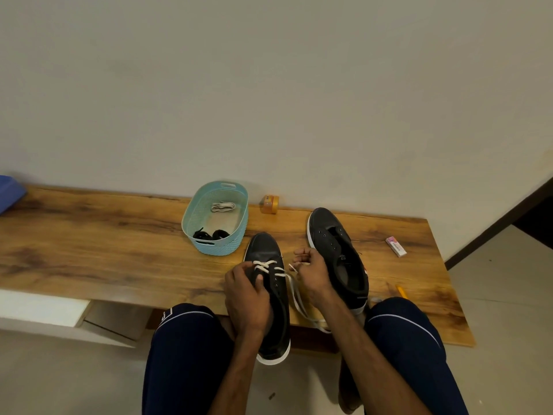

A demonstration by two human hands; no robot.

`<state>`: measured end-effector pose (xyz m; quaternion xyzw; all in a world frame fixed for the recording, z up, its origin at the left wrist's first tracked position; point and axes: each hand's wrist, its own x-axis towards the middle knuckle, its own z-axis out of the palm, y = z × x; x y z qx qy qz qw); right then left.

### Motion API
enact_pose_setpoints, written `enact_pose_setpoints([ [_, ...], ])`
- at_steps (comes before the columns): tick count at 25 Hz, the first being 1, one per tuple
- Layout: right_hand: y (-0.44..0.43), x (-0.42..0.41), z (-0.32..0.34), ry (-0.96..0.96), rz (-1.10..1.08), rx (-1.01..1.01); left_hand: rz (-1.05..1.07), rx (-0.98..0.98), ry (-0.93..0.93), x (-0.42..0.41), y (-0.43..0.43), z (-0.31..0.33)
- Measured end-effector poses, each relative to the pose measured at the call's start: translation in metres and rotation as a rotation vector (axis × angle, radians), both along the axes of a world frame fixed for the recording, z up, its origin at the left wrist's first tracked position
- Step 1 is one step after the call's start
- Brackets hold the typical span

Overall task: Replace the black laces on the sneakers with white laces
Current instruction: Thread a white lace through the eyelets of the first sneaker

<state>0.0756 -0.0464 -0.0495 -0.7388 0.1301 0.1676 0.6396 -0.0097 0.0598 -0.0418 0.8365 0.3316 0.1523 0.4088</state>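
A black sneaker [266, 250] with a white sole lies toe-away at the table's front edge, its heel hanging over. A white lace [269, 267] crosses its lower eyelets. My left hand [244, 295] grips the sneaker's left side by the eyelets. Just right of it my right hand [311, 271] pinches the white lace's free end, and the slack trails down toward my knee. A second black sneaker [335, 250] lies unlaced to the right. In the teal basket [194, 214] lie black laces [211, 234] and a bundled white lace [223, 206].
The wooden table [104, 244] stands against a pale wall. An orange tape roll [270, 204] sits behind the sneakers, a small white box [396, 246] at the right, a yellow pencil [401, 292] near the front right. A blue object [9, 191] is at far left. My knees are below.
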Motion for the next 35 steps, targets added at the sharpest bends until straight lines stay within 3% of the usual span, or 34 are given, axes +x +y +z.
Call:
enact_pose_setpoints([
  [4, 0.008, -0.019, 0.004, 0.002, -0.089, 0.334, -0.207, 0.198, -0.028, 0.007, -0.007, 0.007],
  [7, 0.004, -0.029, 0.004, -0.021, -0.109, 0.345, -0.253, 0.137, 0.014, 0.012, -0.013, 0.008],
  [8, -0.001, -0.028, 0.003, -0.069, -0.086, 0.213, -0.249, 0.142, 0.016, 0.011, -0.014, 0.008],
  [10, -0.012, -0.025, 0.001, -0.236, -0.019, -0.243, -0.258, 0.225, 0.044, 0.008, -0.014, 0.008],
  [13, -0.019, -0.019, -0.007, -0.350, 0.200, -0.886, -0.317, 0.517, 0.211, 0.003, -0.013, 0.007],
  [15, -0.012, -0.018, -0.014, -0.334, 0.392, -1.123, -0.329, 0.655, 0.287, 0.001, -0.014, 0.006],
  [18, -0.005, -0.017, -0.022, -0.324, 0.531, -1.278, -0.344, 0.641, 0.323, 0.000, -0.012, 0.005],
  [22, -0.005, -0.012, -0.035, -0.316, 0.610, -1.316, -0.363, 0.548, 0.309, 0.000, -0.009, 0.006],
  [33, 0.002, 0.009, -0.049, -0.408, 0.525, -1.271, -0.494, 0.445, 0.360, 0.001, -0.001, 0.010],
  [35, 0.003, 0.012, -0.035, -0.494, 0.451, -1.062, -0.526, 0.466, 0.354, 0.001, 0.000, 0.012],
])
